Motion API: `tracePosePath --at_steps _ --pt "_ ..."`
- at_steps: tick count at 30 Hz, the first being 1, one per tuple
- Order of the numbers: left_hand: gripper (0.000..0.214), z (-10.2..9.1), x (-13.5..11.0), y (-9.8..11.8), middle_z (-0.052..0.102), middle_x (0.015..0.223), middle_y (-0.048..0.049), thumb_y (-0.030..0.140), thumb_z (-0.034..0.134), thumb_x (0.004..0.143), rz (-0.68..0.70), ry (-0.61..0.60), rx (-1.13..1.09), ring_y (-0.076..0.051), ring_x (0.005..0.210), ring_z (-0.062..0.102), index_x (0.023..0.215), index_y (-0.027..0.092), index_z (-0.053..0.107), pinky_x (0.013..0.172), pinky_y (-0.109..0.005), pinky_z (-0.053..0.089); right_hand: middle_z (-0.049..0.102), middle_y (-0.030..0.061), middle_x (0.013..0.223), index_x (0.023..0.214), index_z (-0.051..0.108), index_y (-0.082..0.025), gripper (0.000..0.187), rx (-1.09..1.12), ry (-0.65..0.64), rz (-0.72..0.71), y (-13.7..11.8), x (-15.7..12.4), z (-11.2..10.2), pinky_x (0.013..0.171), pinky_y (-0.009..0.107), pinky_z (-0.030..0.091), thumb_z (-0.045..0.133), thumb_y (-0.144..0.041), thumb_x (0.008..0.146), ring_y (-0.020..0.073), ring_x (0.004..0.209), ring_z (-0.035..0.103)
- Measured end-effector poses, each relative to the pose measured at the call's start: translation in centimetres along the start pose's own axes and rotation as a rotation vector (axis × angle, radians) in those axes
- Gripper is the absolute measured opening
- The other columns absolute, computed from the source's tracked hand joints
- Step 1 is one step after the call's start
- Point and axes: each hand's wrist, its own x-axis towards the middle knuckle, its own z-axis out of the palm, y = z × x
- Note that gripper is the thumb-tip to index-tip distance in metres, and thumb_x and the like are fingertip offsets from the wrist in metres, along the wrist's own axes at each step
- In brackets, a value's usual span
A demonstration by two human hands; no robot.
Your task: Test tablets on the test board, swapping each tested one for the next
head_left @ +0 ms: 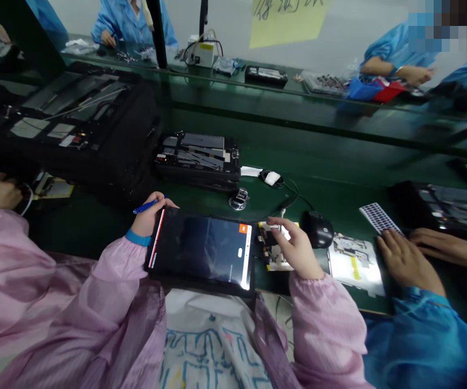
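A tablet (pixel 204 248) with a lit, mostly dark screen is tilted up towards me at the bench's front edge. At its upper left corner, my left hand (pixel 152 216) holds the tablet's edge, with a blue pen (pixel 144 207) also in the fingers. My right hand (pixel 298 251) is to the right of the tablet, its thumb and forefinger apart. Under those fingers lies an opened device part (pixel 271 256) with yellow edges, partly hidden by the hand. A white cable plug (pixel 283 213) shows just beyond the fingertips.
A black computer mouse (pixel 318 229) and a silvery opened panel (pixel 357 265) lie to the right. Near them are a co-worker's hands (pixel 411 262) and a sticker sheet (pixel 379 218). Behind the tablet are stacked black device housings (pixel 198 175) and a small round-based gadget (pixel 238 199).
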Motion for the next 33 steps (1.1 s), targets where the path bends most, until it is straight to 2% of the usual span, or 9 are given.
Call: tracePosePath --at_steps 4,7,12,16,23,29,33 --pt "0.033 0.2 -0.1 0.1 0.067 0.071 -0.0018 0.033 0.069 0.068 -0.003 -0.012 -0.009 -0.016 0.065 0.061 0.073 0.019 0.040 0.062 -0.026 0.046 0.060 0.0090 0.111 0.112 0.057 -0.020 0.033 0.008 -0.039 -0.076 -1.4 -1.4 0.5 0.095 0.043 0.042 0.048 -0.044 0.092 0.0255 0.107 0.054" --pt "0.034 0.3 -0.2 0.2 0.067 0.071 -0.0017 0.034 0.069 0.069 -0.013 -0.026 -0.020 -0.015 0.064 0.061 0.073 0.019 0.039 0.063 -0.026 0.046 0.054 0.0120 0.121 0.125 0.049 -0.020 0.043 -0.063 -0.090 -0.173 -2.4 -2.4 0.6 0.098 0.047 0.039 0.051 -0.047 0.092 0.0279 0.113 0.049" --pt "0.033 0.1 -0.1 0.0 0.067 0.071 -0.0022 0.035 0.069 0.070 0.015 -0.038 -0.006 -0.015 0.065 0.061 0.073 0.019 0.040 0.063 -0.025 0.046 0.043 0.0138 0.132 0.141 0.030 -0.020 0.062 -0.252 -0.187 -0.235 -3.4 -3.7 1.1 0.106 0.061 0.021 0.050 -0.051 0.091 0.0347 0.128 0.034" --pt "0.034 -0.1 0.1 -0.2 0.067 0.071 -0.0029 0.036 0.070 0.070 0.018 -0.030 -0.001 -0.015 0.065 0.062 0.074 0.019 0.041 0.061 -0.024 0.046 0.032 0.0136 0.141 0.146 0.020 -0.021 0.077 -0.322 -0.273 -0.284 -3.8 -4.1 1.2 0.108 0.061 0.019 0.059 -0.047 0.085 0.0357 0.131 0.028" --pt "0.038 0.1 0.1 -0.1 0.068 0.071 -0.0050 0.037 0.072 0.068 0.032 -0.037 -0.005 -0.015 0.064 0.062 0.074 0.018 0.039 0.059 -0.023 0.047 0.019 0.0125 0.148 0.148 0.013 -0.027 0.098 -0.346 -0.305 -0.269 -4.2 -4.4 1.6 0.105 0.069 0.014 0.074 -0.035 0.071 0.0397 0.134 0.018" --pt "0.035 0.2 0.1 -0.1 0.068 0.072 -0.0052 0.035 0.070 0.071 0.046 -0.043 -0.003 -0.015 0.064 0.062 0.075 0.018 0.040 0.059 -0.023 0.047 0.016 0.0126 0.149 0.148 0.011 -0.028 0.102 -0.328 -0.296 -0.266 -4.0 -4.4 1.6 0.105 0.071 0.012 0.076 -0.034 0.069 0.0407 0.135 0.016" --pt "0.033 0.2 -0.1 0.0 0.067 0.073 -0.0052 0.034 0.069 0.073 0.052 -0.037 0.008 -0.015 0.064 0.061 0.074 0.018 0.041 0.058 -0.023 0.047 0.021 0.0138 0.147 0.148 0.015 -0.026 0.089 -0.225 -0.286 -0.289 -3.5 -4.3 1.9 0.105 0.070 0.016 0.068 -0.046 0.079 0.0407 0.134 0.020"
